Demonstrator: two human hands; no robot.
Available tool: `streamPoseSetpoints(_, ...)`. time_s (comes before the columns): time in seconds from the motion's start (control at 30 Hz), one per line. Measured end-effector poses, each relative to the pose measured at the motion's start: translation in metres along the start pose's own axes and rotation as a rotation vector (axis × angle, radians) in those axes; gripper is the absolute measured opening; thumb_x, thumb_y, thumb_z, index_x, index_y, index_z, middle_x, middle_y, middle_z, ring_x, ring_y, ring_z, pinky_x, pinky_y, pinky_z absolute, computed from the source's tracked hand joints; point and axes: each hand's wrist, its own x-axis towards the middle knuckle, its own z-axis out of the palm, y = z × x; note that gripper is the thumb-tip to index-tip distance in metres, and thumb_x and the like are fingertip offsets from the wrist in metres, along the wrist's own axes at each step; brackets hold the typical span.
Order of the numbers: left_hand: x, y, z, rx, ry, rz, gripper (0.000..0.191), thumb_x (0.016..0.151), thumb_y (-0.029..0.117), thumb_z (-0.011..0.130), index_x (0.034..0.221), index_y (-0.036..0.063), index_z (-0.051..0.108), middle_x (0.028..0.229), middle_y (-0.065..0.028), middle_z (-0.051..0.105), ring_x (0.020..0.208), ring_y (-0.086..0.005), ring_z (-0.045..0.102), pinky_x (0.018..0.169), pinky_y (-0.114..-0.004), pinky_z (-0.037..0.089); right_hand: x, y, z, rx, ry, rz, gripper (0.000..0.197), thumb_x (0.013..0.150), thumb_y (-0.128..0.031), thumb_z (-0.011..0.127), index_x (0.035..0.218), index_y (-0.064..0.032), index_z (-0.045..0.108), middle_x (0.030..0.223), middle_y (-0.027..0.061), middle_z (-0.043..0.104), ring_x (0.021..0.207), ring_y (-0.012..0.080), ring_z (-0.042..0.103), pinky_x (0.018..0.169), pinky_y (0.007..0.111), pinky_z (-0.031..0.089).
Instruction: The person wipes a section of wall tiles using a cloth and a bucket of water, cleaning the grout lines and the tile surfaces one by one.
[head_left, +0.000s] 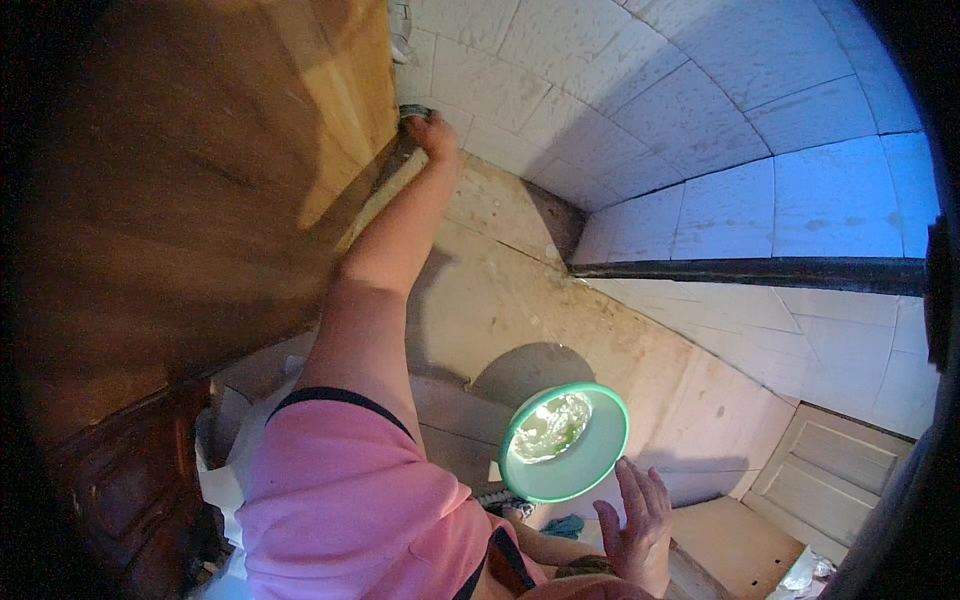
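My left hand (435, 136) is stretched far out at the top and holds a small dark pad or cloth (415, 112) against the edge of a brown wooden panel (345, 97). What the pad is exactly is hard to make out. A light green plastic basin (555, 478) with a brighter green rim is tilted in the lower middle. Shiny, rippled water (551, 429) lies in it. Just below the basin's right rim is my right hand (640, 517), fingers apart, its fingertips close to the rim; whether they touch it cannot be told.
White tiles (585, 75) cover the wall, with a dark ledge (750, 274) running along it. A worn beige surface (510, 292) lies below. A carved dark wooden piece (127, 495) is at lower left, a pale panelled door (829, 457) at right. Teal cloth (564, 526) lies under the basin.
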Motion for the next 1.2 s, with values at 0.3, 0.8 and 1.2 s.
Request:
streamPoseSetpoints(0.3,-0.221,0.078,0.039,0.024,-0.563,0.586,0.06,0.091,0.021,0.056,0.138,-0.0041,0.028,0.152,-0.0271,-0.009,0.141,-0.0456,-0.003,0.113,-0.052,0.009,0.016,0.004,0.0,-0.008,0.016,-0.201,0.057,0.074,-0.013,0.073,0.125,0.0004,0.052,0.118,0.0241,0.058,0.106,0.04,0.059,0.096,0.053,0.043)
streamPoseSetpoints(0.8,-0.055,0.027,0.041,0.135,-0.085,0.46,0.064,0.096,0.023,0.042,0.146,-0.0025,0.011,0.151,-0.0325,0.001,0.14,-0.0474,-0.004,0.114,-0.052,0.005,-0.017,0.001,-0.007,-0.001,0.043,-0.086,0.05,0.077,-0.01,0.068,0.123,0.0011,0.053,0.118,0.0218,0.059,0.107,0.0411,0.056,0.1,0.053,0.039)
streamPoseSetpoints(1.2,-0.026,0.057,-0.001,-0.088,-0.157,0.367,0.069,0.093,0.02,0.047,0.144,-0.0065,0.008,0.149,-0.0348,-0.007,0.139,-0.0499,-0.004,0.113,-0.054,0.004,-0.029,-0.005,-0.004,0.001,0.059,-0.088,0.054,0.075,-0.009,0.069,0.125,0.0009,0.051,0.12,0.0221,0.057,0.109,0.0412,0.055,0.101,0.053,0.037)
